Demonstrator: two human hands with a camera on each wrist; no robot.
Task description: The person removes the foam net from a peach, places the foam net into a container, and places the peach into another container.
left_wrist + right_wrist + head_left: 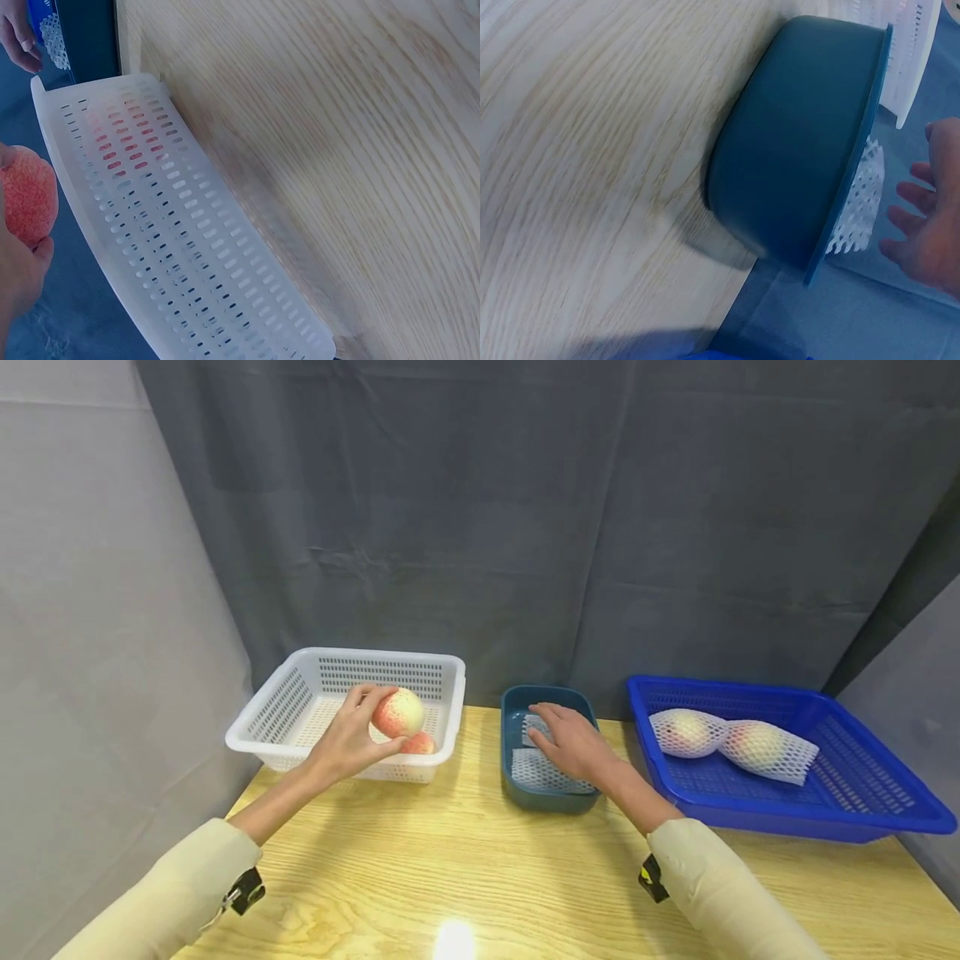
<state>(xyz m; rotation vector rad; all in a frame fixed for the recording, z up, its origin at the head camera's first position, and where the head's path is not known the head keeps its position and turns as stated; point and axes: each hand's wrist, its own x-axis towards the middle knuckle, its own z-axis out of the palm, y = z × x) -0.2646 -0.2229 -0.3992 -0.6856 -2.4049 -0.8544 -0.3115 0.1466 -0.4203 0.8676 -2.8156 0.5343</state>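
Note:
Between thumb and fingers my left hand [351,737] holds a peach [400,713], red on one side and cream on the other, over the white basket [345,749]. A second peach [420,743] lies in that basket's right end. In the left wrist view the held peach [30,195] is raised beyond the basket's rim. My right hand [572,742] hovers over the teal bin [551,802], its fingers loosely spread and holding nothing. White foam fruit nets [551,770] lie in the bin; in the right wrist view one net [861,199] sticks up past the rim near my fingertips.
At the right a blue basket [787,818] holds two peaches in foam nets [686,732]. All the containers stand along the back of the wooden table [390,868], before a dark grey curtain [480,527]. Light grey cloth [97,610] hangs at the left.

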